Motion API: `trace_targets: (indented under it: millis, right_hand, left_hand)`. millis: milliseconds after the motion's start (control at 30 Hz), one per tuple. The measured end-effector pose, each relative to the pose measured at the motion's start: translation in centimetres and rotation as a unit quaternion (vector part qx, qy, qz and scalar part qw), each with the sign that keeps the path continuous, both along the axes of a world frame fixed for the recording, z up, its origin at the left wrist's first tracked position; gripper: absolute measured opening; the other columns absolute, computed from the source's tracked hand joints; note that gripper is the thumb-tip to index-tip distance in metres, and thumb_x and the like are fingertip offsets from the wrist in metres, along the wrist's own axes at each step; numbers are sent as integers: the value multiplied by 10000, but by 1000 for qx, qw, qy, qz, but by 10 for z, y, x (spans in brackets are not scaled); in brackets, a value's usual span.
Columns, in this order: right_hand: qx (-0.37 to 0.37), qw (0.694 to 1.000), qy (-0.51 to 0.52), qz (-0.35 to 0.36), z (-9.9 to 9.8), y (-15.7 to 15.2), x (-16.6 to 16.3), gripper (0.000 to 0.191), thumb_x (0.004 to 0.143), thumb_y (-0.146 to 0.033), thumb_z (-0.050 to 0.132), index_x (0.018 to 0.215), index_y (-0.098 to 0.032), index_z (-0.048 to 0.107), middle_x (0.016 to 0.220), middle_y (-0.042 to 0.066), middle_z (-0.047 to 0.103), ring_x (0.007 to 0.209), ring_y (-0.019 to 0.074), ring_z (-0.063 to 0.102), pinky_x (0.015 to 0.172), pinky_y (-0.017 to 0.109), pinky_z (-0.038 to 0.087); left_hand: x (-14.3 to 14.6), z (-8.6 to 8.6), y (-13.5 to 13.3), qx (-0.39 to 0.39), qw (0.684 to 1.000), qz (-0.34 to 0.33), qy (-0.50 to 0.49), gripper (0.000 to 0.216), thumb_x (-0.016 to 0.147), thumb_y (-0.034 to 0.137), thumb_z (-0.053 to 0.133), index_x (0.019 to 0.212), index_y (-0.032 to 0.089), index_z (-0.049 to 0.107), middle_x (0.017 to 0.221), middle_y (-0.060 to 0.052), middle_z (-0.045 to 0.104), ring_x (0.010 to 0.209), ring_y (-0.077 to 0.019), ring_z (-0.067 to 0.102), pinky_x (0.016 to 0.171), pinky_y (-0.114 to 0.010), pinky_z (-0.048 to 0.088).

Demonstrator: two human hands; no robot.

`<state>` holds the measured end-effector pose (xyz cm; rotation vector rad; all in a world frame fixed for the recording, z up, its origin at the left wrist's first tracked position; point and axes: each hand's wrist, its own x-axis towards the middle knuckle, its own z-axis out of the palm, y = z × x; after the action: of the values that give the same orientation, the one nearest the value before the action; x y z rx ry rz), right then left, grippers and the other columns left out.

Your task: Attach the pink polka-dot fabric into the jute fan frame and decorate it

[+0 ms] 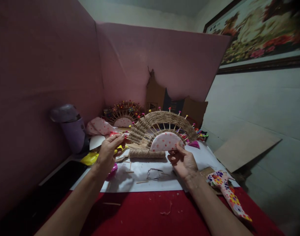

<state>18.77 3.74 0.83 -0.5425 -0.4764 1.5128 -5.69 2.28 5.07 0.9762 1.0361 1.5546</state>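
A half-round fan (162,116) of sticks woven with brown twine is held up over the table, coloured beads tipping its sticks. Its flat half-disc centre (166,141) is covered in white cloth with pinkish-red dots. My right hand (184,162) grips the lower right of this centre, thumb in front. My left hand (109,149) is closed in a pinch at the fan's left end, by a small red bead. Just below the fan, a roll of twine (147,154) lies on the white sheet (162,183).
Behind stands a second beaded fan (124,122). To the left are a purple container (75,132), dotted cloth (99,126) and yellow plastic (89,159). A floral cloth piece (227,190) lies right, on the red-covered table (145,213). Torn cardboard (156,91) leans at the back.
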Motion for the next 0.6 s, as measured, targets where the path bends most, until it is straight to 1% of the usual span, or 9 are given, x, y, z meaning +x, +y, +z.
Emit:
trace_targets:
  millis: [100, 267, 467, 600]
  right_hand:
    - [0, 1000, -8, -3, -1, 0, -2, 231, 587, -173, 764, 697, -165, 561, 595, -27, 599, 477, 75, 483, 363, 148, 314]
    - [-3, 1000, -18, -11, -2, -1, -3, 251, 573, -163, 767, 721, -182, 566, 609, -24, 612, 475, 82, 495, 359, 151, 316]
    - [-11, 1000, -26, -2, -4, -1, -5, 265, 570, -172, 774, 738, -175, 570, 590, -23, 598, 476, 84, 496, 354, 149, 329]
    - [-16, 1000, -23, 6, -7, 0, -4, 254, 577, -161, 767, 717, -174, 555, 584, -28, 583, 480, 82, 492, 357, 147, 339]
  left_hand:
    - [-3, -4, 0, -5, 1000, 16, -3, 233, 576, 330, 756, 666, 141, 653, 578, 8, 601, 477, -57, 459, 376, -124, 283]
    - [-6, -6, -1, -5, 999, 31, -7, 229, 548, 319, 770, 652, 141, 669, 559, 19, 592, 476, -50, 454, 388, -127, 274]
    - [-6, -4, -4, -15, 999, 33, -16, 250, 591, 370, 753, 666, 149, 663, 590, 9, 621, 509, -58, 482, 402, -126, 290]
    - [-6, -2, -6, -30, 999, 10, -16, 236, 627, 359, 726, 738, 158, 673, 687, -25, 678, 556, -72, 519, 418, -130, 311]
